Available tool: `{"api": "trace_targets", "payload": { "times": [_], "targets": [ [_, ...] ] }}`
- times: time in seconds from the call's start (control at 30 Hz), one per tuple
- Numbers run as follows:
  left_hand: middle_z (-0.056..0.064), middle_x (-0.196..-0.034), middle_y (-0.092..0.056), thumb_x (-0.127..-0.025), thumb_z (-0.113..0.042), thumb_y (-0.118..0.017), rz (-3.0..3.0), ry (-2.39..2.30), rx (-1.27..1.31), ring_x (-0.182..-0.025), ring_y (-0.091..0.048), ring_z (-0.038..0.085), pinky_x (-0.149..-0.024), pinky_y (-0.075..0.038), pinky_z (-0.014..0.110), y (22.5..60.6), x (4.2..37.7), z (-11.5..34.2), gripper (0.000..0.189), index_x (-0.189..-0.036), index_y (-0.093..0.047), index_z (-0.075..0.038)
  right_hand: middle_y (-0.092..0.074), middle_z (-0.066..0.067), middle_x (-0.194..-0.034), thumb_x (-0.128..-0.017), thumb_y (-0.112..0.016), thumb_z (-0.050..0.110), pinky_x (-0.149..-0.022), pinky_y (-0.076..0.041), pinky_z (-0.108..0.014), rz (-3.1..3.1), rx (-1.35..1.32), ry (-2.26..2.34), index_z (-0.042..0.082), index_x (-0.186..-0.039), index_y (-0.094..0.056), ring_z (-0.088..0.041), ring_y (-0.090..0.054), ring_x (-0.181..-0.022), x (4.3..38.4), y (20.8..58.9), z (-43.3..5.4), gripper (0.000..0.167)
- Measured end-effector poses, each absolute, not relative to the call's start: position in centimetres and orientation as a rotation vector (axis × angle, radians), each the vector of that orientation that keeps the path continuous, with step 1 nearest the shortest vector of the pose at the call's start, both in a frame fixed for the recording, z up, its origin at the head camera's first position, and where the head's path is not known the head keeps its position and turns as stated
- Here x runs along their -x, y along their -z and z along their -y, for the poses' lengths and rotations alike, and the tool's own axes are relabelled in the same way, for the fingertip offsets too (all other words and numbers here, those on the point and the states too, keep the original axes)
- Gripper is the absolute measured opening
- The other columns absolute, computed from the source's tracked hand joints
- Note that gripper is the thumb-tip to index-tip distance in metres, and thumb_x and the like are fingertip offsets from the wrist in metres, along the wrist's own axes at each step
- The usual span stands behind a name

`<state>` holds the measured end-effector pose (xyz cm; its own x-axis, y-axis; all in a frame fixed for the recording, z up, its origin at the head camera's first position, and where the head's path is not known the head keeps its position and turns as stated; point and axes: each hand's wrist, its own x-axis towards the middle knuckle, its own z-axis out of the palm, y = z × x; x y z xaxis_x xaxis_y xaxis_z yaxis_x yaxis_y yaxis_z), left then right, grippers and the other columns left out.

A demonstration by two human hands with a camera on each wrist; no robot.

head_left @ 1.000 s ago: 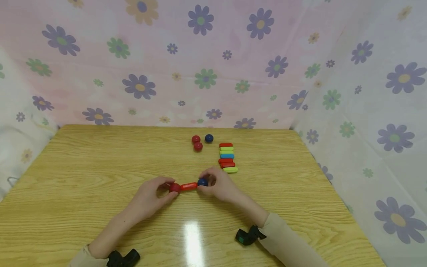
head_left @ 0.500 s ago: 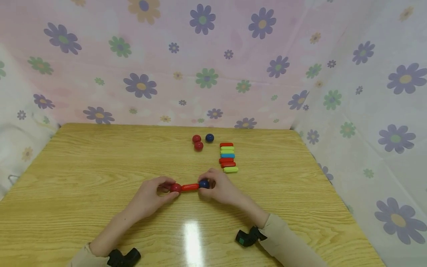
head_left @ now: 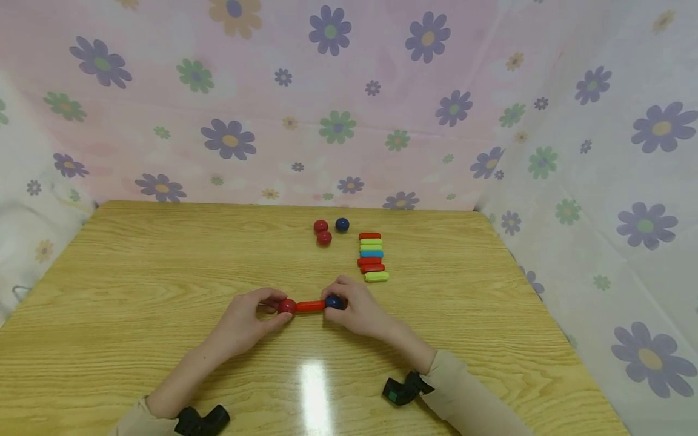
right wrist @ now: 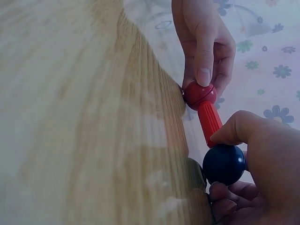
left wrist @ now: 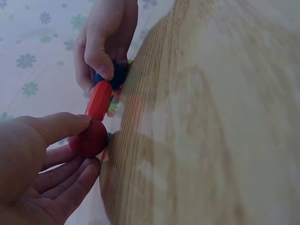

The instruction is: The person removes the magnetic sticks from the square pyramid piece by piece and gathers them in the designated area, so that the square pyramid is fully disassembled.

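Observation:
A red ridged rod spans between a dark red ball on its left end and a dark blue ball on its right end. My left hand pinches the red ball between thumb and fingers. With thumb and fingertips my right hand grips the blue ball, partly covering it in the head view. In the left wrist view the rod meets the red ball end to end. The joined piece is close over the wooden table.
Beyond the hands lie two dark red balls and a dark blue ball. To their right, several red, yellow-green and blue rods are stacked in a column. A flowered cloth hangs behind the table.
The rod and blue ball have shifted slightly right and toward the person, the rod now lying more level in view. My right hand has changed its hold on the blue ball slightly.

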<state>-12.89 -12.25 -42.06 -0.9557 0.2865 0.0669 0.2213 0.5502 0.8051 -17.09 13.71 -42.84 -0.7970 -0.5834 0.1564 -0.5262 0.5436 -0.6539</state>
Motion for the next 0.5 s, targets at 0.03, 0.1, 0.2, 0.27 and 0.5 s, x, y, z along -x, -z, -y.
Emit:
{"api": "trace_targets", "payload": {
  "times": [0.03,0.1,0.2,0.27,0.5],
  "targets": [
    [0.003,-0.109,-0.072,-0.089,-0.020,-0.077,-2.702,-1.387,-0.443,-0.095,-0.069,0.015,-0.086,-0.058,0.035,42.08,12.92,12.28,0.032,-0.117,-0.070,-0.007,-0.059,0.001,-0.099,-0.085,-0.070,0.013,-0.074,-0.046,-0.022,-2.687,0.967,1.103,0.013,-0.102,-0.071,-0.013,-0.052,-0.086,17.10,42.88,-13.72,0.017],
    [0.004,-0.109,-0.072,-0.089,-0.020,-0.077,-2.702,-1.386,-0.446,-0.096,-0.069,0.016,-0.086,-0.058,0.036,42.08,12.94,12.32,0.032,-0.117,-0.070,-0.007,-0.059,0.001,-0.099,-0.086,-0.070,0.014,-0.074,-0.045,-0.021,-2.682,0.958,1.109,0.013,-0.102,-0.071,-0.013,-0.052,-0.086,17.12,42.95,-13.74,0.016],
    [0.004,-0.110,-0.072,-0.089,-0.020,-0.077,-2.703,-1.377,-0.443,-0.096,-0.069,0.016,-0.086,-0.058,0.037,42.15,13.00,12.32,0.033,-0.118,-0.069,-0.006,-0.059,0.001,-0.099,-0.087,-0.071,0.014,-0.073,-0.045,-0.021,-2.671,0.948,1.124,0.013,-0.102,-0.071,-0.013,-0.052,-0.086,17.12,42.94,-13.80,0.016],
    [0.003,-0.110,-0.072,-0.089,-0.020,-0.077,-2.708,-1.365,-0.434,-0.096,-0.069,0.015,-0.087,-0.058,0.036,42.15,13.01,12.29,0.033,-0.118,-0.069,-0.007,-0.059,0.000,-0.099,-0.087,-0.071,0.015,-0.073,-0.045,-0.022,-2.664,0.946,1.139,0.012,-0.103,-0.071,-0.014,-0.052,-0.086,17.12,42.94,-13.83,0.016],
    [0.003,-0.108,-0.072,-0.087,-0.017,-0.078,-2.736,-1.354,-0.419,-0.095,-0.068,0.015,-0.085,-0.058,0.034,42.06,12.98,12.39,0.032,-0.117,-0.070,-0.007,-0.061,0.000,-0.098,-0.090,-0.069,0.015,-0.073,-0.046,-0.022,-2.654,0.931,1.208,0.014,-0.098,-0.072,-0.013,-0.053,-0.086,17.06,42.88,-13.90,0.009]
  ]
}}
